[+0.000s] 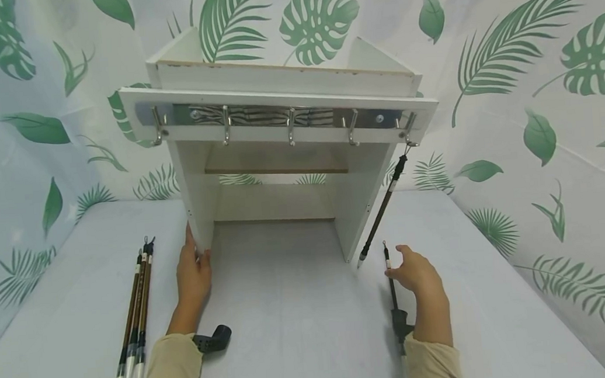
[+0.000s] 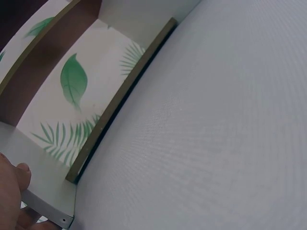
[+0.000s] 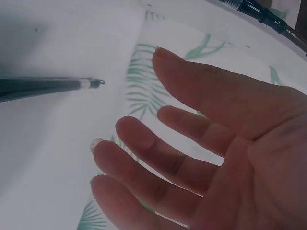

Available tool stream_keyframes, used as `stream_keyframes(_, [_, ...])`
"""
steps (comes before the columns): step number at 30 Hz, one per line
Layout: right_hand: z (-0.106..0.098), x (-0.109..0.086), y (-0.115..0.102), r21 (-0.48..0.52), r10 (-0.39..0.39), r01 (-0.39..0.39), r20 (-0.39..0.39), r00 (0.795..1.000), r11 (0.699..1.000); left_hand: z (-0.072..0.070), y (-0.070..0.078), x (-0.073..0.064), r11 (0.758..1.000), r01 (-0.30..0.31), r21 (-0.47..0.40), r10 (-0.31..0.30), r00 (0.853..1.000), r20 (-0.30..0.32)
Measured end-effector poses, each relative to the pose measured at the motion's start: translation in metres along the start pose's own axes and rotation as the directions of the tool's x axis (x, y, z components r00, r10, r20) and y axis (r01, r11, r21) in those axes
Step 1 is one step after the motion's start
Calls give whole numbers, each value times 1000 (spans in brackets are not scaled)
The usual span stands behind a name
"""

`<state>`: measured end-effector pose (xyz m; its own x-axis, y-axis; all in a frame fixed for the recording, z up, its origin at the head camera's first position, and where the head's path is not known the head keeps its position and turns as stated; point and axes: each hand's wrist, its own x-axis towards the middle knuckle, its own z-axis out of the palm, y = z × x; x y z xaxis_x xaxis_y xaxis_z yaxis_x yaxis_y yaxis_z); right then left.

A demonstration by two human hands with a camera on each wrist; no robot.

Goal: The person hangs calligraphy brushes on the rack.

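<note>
A white wooden shelf unit (image 1: 285,88) with a row of metal hooks (image 1: 291,125) stands on the table in the head view. My left hand (image 1: 191,276) grips the lower front edge of its left side panel (image 2: 45,203), thumb inside and fingers outside. From the rightmost hook hangs a dark-handled calligraphy brush (image 1: 384,206), tip down and slanted. Another calligraphy brush (image 1: 392,288) lies on the table, its loop end pointing toward the shelf. Beside that one is my right hand (image 1: 416,272), fingers spread and loosely bent, palm bare in the right wrist view.
Several more calligraphy brushes (image 1: 135,318) lie side by side on the table left of my left arm. A white cloth (image 1: 279,308) covers the table. Behind hangs leaf-print fabric (image 1: 516,156). Black wrist cameras (image 1: 215,338) are strapped to both wrists.
</note>
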<state>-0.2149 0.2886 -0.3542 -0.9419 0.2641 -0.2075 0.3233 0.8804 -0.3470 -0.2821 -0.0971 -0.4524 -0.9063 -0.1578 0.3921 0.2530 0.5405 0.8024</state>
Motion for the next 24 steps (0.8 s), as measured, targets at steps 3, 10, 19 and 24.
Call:
stream_keyframes(3, [4, 2, 1, 8, 25, -25, 12, 1000, 1000, 0, 0, 0, 1000, -3, -7, 3, 1000, 0])
stream_keyframes(10, [15, 8, 7, 93, 74, -81, 71, 995, 992, 0, -1, 0, 1000, -7, -16, 6, 1000, -2])
stream_keyframes(19, [25, 17, 13, 163, 133, -154, 134, 982, 974, 0, 0, 0, 1000, -2, -8, 2, 1000, 3])
stream_keyframes(24, [29, 19, 12, 138, 151, -167, 116, 982, 976, 1, 0, 0, 1000, 1, -5, -1, 1000, 2])
